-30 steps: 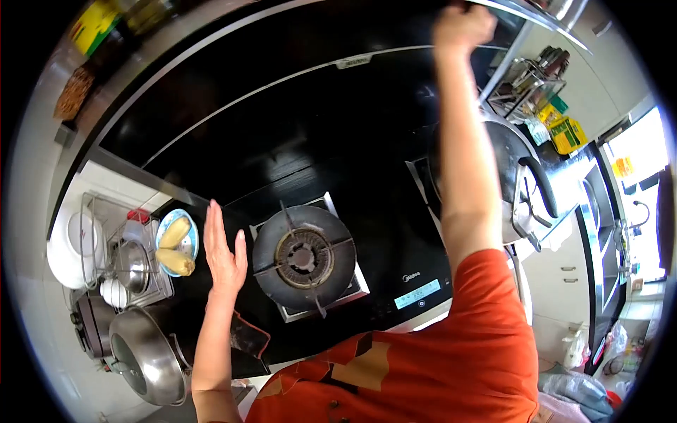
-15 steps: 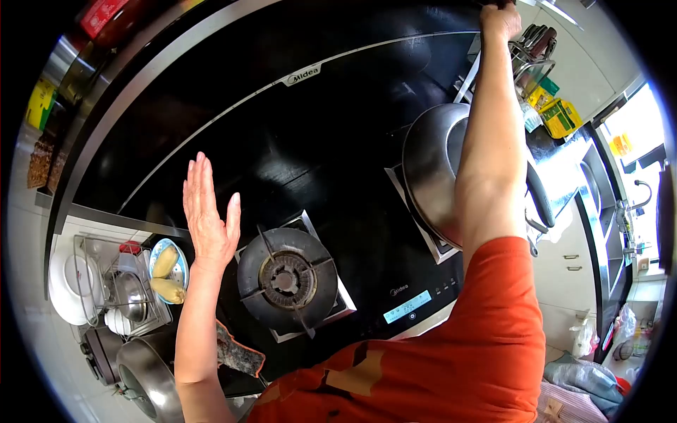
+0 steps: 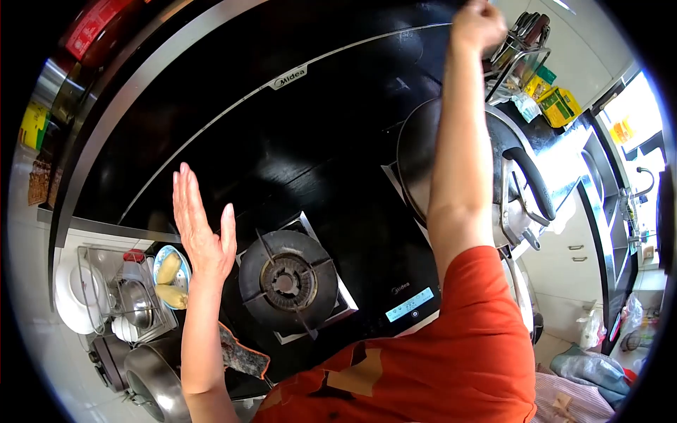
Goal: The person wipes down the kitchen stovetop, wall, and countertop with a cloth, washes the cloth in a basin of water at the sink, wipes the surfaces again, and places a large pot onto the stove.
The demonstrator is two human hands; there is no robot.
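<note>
My left hand (image 3: 201, 233) is raised palm-flat, fingers straight and thumb apart, with nothing in it. It is above the left side of the black hob, nearest to the left burner (image 3: 285, 282) and a blue-rimmed bowl (image 3: 185, 262) of peeled yellow pieces. My right arm reaches far up and away; my right hand (image 3: 479, 27) is curled closed near the top edge of the view, beside the knife rack (image 3: 518, 60). What it holds, if anything, is hidden. Below that arm stands a large metal pan (image 3: 416, 158) with a black handle (image 3: 532, 180), partly covered by the forearm.
A dish rack (image 3: 144, 296) with plates and a steel bowl is at left, with a metal pot (image 3: 155, 388) below. Yellow packets (image 3: 558, 106) stand behind the pan on the right. A sink tap (image 3: 643, 185) shows at far right. A lit control panel (image 3: 409, 304) is at the hob's front.
My right hand has come slightly down and left, and more of the pan and its handle shows. The dark thing at my right hand no longer shows. My left hand stays open.
</note>
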